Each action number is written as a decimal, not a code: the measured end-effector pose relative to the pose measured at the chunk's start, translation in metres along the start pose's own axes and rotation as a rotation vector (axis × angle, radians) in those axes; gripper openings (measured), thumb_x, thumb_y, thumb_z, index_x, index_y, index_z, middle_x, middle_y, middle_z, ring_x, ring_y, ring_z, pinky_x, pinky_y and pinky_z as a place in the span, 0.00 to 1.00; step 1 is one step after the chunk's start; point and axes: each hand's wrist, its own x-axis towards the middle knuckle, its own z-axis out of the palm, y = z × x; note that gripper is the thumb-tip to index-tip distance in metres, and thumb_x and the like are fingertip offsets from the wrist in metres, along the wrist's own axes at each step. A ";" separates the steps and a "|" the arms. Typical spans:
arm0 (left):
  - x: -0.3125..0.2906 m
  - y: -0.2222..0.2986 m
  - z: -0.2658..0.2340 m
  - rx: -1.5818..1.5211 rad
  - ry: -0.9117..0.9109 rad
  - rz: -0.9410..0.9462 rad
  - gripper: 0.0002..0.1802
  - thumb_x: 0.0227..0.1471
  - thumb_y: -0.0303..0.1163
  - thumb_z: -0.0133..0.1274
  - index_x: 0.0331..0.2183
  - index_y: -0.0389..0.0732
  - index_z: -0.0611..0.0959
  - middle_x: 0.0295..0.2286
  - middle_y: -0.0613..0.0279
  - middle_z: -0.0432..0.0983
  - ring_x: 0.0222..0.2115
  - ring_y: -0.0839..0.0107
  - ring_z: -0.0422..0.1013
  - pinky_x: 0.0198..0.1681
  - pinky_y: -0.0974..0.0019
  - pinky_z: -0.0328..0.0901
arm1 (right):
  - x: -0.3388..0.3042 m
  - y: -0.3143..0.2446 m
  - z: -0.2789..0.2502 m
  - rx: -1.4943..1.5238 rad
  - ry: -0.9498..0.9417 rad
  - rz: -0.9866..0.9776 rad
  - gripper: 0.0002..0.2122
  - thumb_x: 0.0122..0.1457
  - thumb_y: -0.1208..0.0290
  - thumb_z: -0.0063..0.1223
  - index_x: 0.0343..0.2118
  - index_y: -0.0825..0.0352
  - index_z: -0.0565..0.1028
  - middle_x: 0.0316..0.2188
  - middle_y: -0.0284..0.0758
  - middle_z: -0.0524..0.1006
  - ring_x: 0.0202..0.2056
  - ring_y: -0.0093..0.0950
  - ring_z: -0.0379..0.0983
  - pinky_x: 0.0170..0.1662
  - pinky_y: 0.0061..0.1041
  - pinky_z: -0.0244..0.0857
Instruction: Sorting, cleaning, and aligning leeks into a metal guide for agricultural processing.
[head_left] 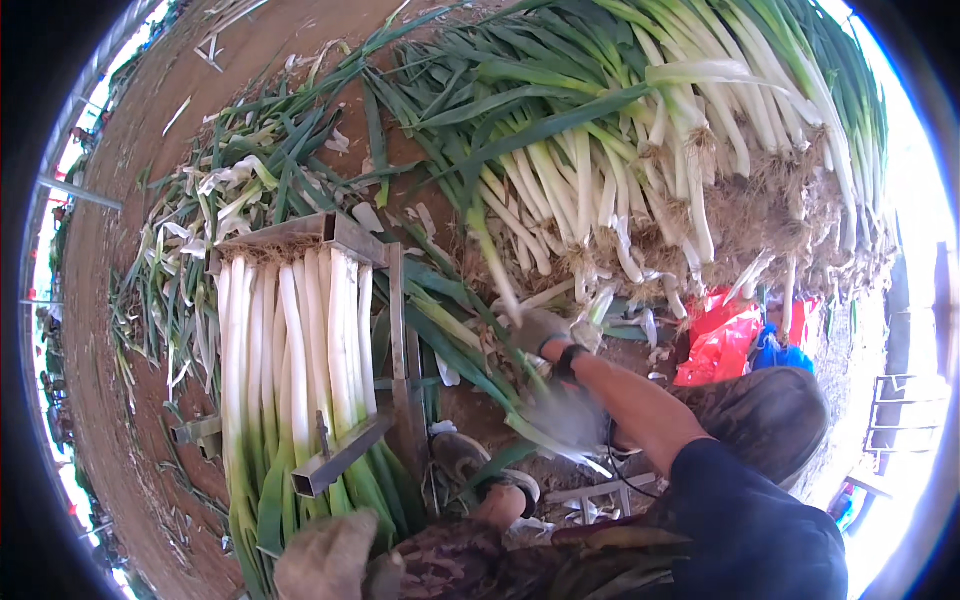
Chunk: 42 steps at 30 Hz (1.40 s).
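Head view here, so counting first: one silver square-edged metal rack (357, 240) with roughly a dozen white-and-green leek-like stalks (290, 330) side by side in it, root ends up at the top plate, leaves running down under one grey metal crossbar (345, 455). Then one big heap of long green-leaved, white-stemmed stalks with brown roots (690, 190) at upper right, way too many to count. Also one shiny red plastic bag (718, 340) with one blue bundle (782, 352) right beside it.

Hands: the right hand (542, 330), in a grey glove with one black band (568, 362) at the wrist, is at the white end of a single pale-tipped stalk (492, 265) by the heap's lower edge. Fingers look bent rather than spread, but I can't tell if they're actually gripping it. The left hand I can't make out for sure. There's a grey-white blur (565, 415) just below the right one, and no way to say if that's a hand.

The floor is brown bare dirt (240, 60), with a messy pile of torn green and white leaf scraps (230, 190) past the rack. Pale metal tubing (80, 192) runs along the left edge, and it's blown-out bright on the right.
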 end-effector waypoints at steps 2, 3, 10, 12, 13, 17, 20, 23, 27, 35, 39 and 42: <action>-0.001 0.008 0.009 -0.091 0.036 0.050 0.28 0.50 0.25 0.60 0.55 0.38 0.77 0.42 0.40 0.79 0.40 0.40 0.76 0.45 0.48 0.70 | -0.013 -0.037 -0.031 -0.015 0.108 -0.102 0.22 0.54 0.58 0.58 0.49 0.64 0.76 0.40 0.43 0.81 0.44 0.42 0.80 0.47 0.41 0.73; -0.002 0.012 0.014 -0.135 0.040 0.071 0.28 0.50 0.25 0.60 0.55 0.38 0.77 0.41 0.40 0.79 0.40 0.40 0.76 0.45 0.48 0.70 | -0.008 -0.044 -0.032 -0.049 0.218 -0.147 0.21 0.53 0.59 0.58 0.48 0.64 0.76 0.39 0.44 0.81 0.43 0.43 0.80 0.46 0.42 0.74; 0.009 0.020 0.051 -0.317 0.022 0.082 0.30 0.49 0.25 0.62 0.56 0.39 0.75 0.41 0.44 0.79 0.39 0.43 0.76 0.43 0.47 0.71 | 0.088 -0.012 -0.063 -0.195 0.369 -0.009 0.18 0.51 0.70 0.59 0.46 0.65 0.74 0.38 0.48 0.80 0.40 0.49 0.79 0.45 0.43 0.74; 0.010 0.014 0.062 -0.223 0.040 0.038 0.30 0.50 0.27 0.62 0.55 0.40 0.75 0.41 0.47 0.78 0.40 0.46 0.76 0.44 0.47 0.71 | 0.094 -0.023 -0.072 -0.208 0.366 0.021 0.22 0.52 0.72 0.58 0.52 0.65 0.71 0.42 0.48 0.79 0.41 0.49 0.79 0.47 0.44 0.74; 0.011 0.012 0.068 -0.177 0.048 0.014 0.29 0.50 0.28 0.61 0.55 0.40 0.76 0.41 0.48 0.78 0.40 0.47 0.76 0.44 0.47 0.71 | 0.099 -0.028 -0.078 -0.216 0.362 0.035 0.25 0.52 0.73 0.58 0.55 0.66 0.70 0.43 0.47 0.78 0.42 0.49 0.79 0.48 0.44 0.74; 0.019 0.004 0.078 -0.094 -0.061 0.079 0.27 0.52 0.31 0.60 0.54 0.40 0.76 0.42 0.51 0.77 0.42 0.51 0.75 0.46 0.49 0.71 | 0.160 0.055 -0.069 -0.336 0.613 0.048 0.29 0.54 0.74 0.58 0.60 0.70 0.65 0.50 0.49 0.75 0.45 0.50 0.79 0.46 0.48 0.75; 0.015 0.001 0.080 -0.063 -0.120 0.038 0.26 0.52 0.33 0.59 0.53 0.39 0.76 0.42 0.52 0.77 0.42 0.52 0.75 0.47 0.49 0.70 | 0.181 0.030 -0.062 -0.406 0.499 0.230 0.29 0.55 0.72 0.57 0.61 0.71 0.64 0.50 0.51 0.75 0.46 0.52 0.78 0.46 0.49 0.75; 0.019 -0.002 0.081 -0.084 -0.091 0.085 0.26 0.52 0.33 0.59 0.53 0.39 0.76 0.41 0.52 0.77 0.42 0.52 0.75 0.47 0.49 0.70 | 0.208 0.063 -0.087 -0.218 0.229 0.189 0.27 0.54 0.63 0.62 0.55 0.71 0.71 0.40 0.52 0.81 0.41 0.51 0.80 0.45 0.46 0.75; 0.020 0.002 0.081 -0.110 -0.072 0.071 0.26 0.51 0.32 0.59 0.53 0.38 0.76 0.40 0.52 0.78 0.41 0.52 0.75 0.46 0.50 0.71 | 0.191 0.013 -0.013 -0.203 -0.004 0.017 0.26 0.47 0.51 0.68 0.39 0.73 0.82 0.30 0.50 0.83 0.33 0.43 0.82 0.42 0.38 0.76; 0.013 0.010 0.078 -0.101 -0.012 0.077 0.24 0.51 0.30 0.59 0.50 0.38 0.78 0.38 0.50 0.79 0.38 0.51 0.76 0.44 0.52 0.72 | 0.097 -0.027 -0.082 0.128 0.041 0.098 0.25 0.47 0.53 0.67 0.36 0.75 0.82 0.25 0.44 0.82 0.29 0.34 0.82 0.36 0.34 0.75; 0.011 0.019 0.070 -0.106 0.013 0.082 0.24 0.51 0.30 0.59 0.51 0.39 0.78 0.36 0.49 0.80 0.36 0.49 0.77 0.41 0.51 0.72 | 0.054 -0.007 -0.156 0.192 0.091 0.059 0.24 0.47 0.56 0.67 0.35 0.78 0.81 0.24 0.40 0.82 0.24 0.30 0.79 0.30 0.32 0.72; 0.003 0.025 0.072 -0.110 0.041 0.085 0.24 0.52 0.30 0.59 0.52 0.39 0.78 0.36 0.48 0.80 0.35 0.46 0.77 0.40 0.50 0.72 | 0.022 -0.024 -0.157 0.143 0.156 -0.002 0.20 0.51 0.59 0.67 0.37 0.74 0.81 0.23 0.36 0.80 0.23 0.26 0.75 0.27 0.30 0.69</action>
